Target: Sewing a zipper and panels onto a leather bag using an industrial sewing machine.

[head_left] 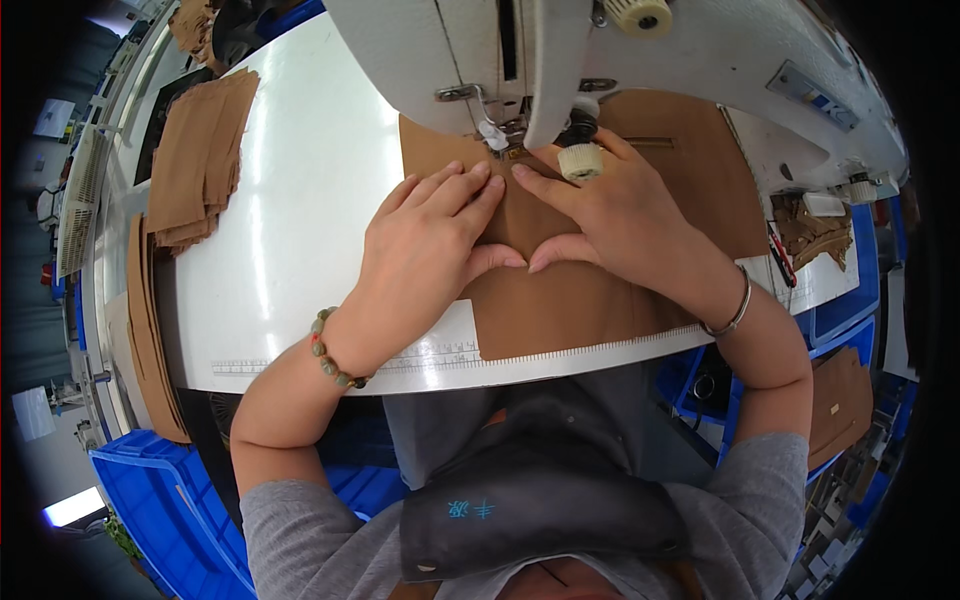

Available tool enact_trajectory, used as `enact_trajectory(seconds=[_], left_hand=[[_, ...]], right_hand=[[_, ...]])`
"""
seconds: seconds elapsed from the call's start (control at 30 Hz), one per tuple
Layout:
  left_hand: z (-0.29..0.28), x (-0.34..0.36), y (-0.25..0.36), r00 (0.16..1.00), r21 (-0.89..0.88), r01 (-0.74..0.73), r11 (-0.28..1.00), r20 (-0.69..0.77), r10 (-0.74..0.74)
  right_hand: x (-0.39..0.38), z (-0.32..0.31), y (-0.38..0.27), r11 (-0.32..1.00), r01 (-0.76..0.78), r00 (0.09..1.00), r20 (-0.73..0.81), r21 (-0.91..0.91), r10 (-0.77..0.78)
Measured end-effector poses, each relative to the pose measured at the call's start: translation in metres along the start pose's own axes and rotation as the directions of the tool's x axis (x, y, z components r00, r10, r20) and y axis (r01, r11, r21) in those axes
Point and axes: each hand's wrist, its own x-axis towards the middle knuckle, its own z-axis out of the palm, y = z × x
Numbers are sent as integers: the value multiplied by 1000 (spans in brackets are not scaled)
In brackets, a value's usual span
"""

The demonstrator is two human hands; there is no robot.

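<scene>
A brown fabric panel (570, 315) lies on the white sewing table (290, 270), its far part running beneath the sewing machine (690, 50). My left hand (430, 235) rests on the panel just left of the presser foot (515, 150), fingers stretched out and thumb pointing right. On the other side my right hand (620, 205) presses the cloth, index finger close to the foot and thumb nearly meeting the left thumb. Some of its fingers are partly hidden behind the machine's cream knob (580, 162). Both palms lie over the fabric without gripping it.
Stacked brown cloth pieces (200, 150) sit at the table's far left, with longer brown pieces (150, 330) below them. A blue bin (170, 500) stands at lower left. To the right are red-handled snips (782, 255), brown scraps (815, 235) and another blue bin (840, 310).
</scene>
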Motion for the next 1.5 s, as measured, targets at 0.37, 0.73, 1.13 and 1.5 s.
enact_trajectory(seconds=[0.37, 0.73, 1.13, 1.5], left_hand=[[4, 3, -3, 1000, 22, -10, 1000, -9, 11], [5, 5, -3, 1000, 26, 0, 1000, -13, 0], [5, 5, -6, 1000, 35, -18, 999, -22, 19], [7, 4, -7, 1000, 31, -12, 999, -22, 13]], right_hand=[[2, -1, 2, 1000, 0, 1000, -8, 2, 0], [4, -1, 4, 1000, 18, 1000, -20, 4, -17], [10, -8, 7, 998, 56, 996, -73, -41, -59], [17, -27, 35, 943, -268, 830, -450, 198, 330]])
